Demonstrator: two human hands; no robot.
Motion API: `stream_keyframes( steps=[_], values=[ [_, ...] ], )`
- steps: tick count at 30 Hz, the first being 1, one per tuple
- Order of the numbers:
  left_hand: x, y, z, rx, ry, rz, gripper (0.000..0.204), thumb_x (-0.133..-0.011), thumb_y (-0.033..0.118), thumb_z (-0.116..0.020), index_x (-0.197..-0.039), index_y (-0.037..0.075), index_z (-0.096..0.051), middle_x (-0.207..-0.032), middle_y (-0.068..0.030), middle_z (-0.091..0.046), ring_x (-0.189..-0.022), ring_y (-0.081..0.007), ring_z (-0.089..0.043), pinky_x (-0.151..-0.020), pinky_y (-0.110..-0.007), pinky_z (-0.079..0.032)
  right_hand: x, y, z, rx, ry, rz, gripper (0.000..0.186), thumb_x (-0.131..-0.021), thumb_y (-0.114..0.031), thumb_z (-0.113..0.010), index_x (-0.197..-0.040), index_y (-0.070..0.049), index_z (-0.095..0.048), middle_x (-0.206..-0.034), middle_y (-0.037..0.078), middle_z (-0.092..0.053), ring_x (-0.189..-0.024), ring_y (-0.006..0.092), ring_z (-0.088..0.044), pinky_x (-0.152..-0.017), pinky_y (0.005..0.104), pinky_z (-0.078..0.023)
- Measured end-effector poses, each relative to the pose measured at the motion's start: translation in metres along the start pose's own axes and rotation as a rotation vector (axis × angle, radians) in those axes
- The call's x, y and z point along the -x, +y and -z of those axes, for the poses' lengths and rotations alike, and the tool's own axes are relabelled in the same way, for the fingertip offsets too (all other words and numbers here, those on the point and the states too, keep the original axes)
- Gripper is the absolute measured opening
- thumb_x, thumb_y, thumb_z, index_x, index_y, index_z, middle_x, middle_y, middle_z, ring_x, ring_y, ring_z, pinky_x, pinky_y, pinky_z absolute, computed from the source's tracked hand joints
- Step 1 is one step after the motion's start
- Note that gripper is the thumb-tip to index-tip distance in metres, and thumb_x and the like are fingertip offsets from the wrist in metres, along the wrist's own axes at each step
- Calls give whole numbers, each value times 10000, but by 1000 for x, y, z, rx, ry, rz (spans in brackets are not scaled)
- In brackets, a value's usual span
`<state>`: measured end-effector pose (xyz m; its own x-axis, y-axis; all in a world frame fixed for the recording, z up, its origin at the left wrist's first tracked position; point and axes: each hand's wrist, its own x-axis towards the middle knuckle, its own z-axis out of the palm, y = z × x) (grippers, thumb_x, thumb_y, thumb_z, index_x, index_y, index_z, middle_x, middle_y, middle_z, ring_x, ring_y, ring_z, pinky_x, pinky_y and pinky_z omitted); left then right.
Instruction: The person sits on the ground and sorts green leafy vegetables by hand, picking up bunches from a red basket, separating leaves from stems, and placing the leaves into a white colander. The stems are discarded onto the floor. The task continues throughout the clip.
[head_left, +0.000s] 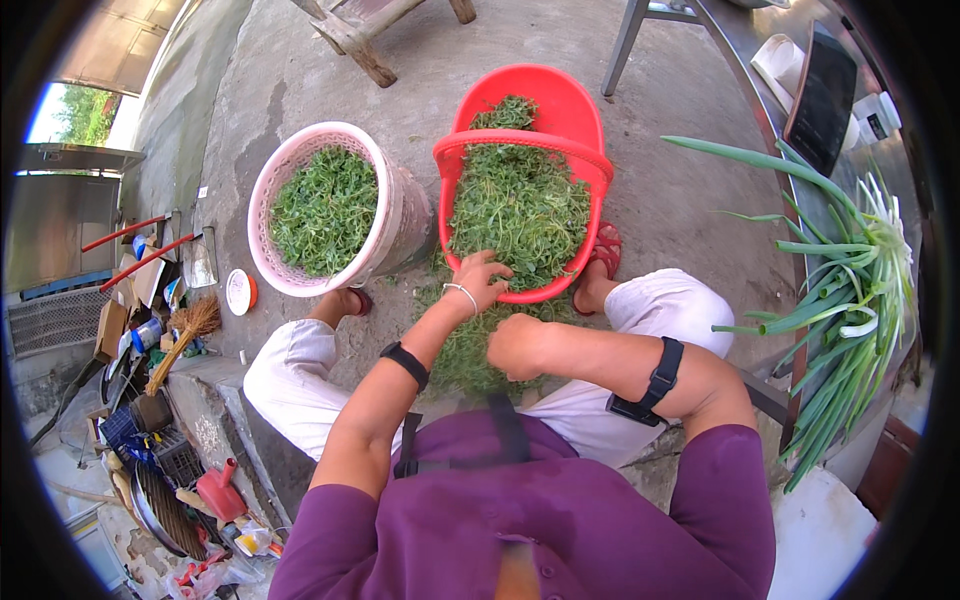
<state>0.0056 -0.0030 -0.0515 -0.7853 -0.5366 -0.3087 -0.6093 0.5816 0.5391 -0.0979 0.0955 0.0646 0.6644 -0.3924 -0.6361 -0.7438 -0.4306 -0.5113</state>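
A red plastic basket [575,95] with an arched handle stands in front of me, filled with leafy green sprigs [520,210]. At its near rim, my left hand [480,282] reaches over the edge, fingers apart and touching the sprigs. My right hand [515,347] is closed, lower down and nearer my body; what it holds, if anything, is hidden. Beneath it, between my legs, lies a loose pile of the same greens [460,350] on the ground. A pink and white perforated basket [405,215], also full of greens, stands to the left of the red one.
Spring onions [850,290] hang over the edge of a metal table at right, which also bears a dark tablet-like device [822,98]. A wooden stool [350,40] stands at the far side. A straw broom [183,335], a red scoop [222,492] and clutter line the left.
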Motion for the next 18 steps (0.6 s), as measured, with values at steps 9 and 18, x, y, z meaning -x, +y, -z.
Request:
stream_keyframes(
  steps=[9, 18],
  values=[
    [6, -4, 11, 428, 145, 64, 298, -841, 135, -688, -1119, 41, -638, -1089, -80, -657, -1049, -213, -618, -911, -333, -481, 8, 2, -8, -32, 179, 63, 218, -740, -149, -642, -895, -23, -729, -872, 147, -710, -821, 303, -695, -698, 427, -544],
    [63, 30, 104, 1404, 346, 20, 290, -865, -71, -622, -1084, 41, -471, -1016, -85, -649, -967, -184, -653, -881, -306, -513, 26, 23, 20, -434, 596, -170, 379, -789, -276, -677, -1069, -22, -660, -983, 178, -676, -907, 328, -665, -780, 457, -524]
  ],
)
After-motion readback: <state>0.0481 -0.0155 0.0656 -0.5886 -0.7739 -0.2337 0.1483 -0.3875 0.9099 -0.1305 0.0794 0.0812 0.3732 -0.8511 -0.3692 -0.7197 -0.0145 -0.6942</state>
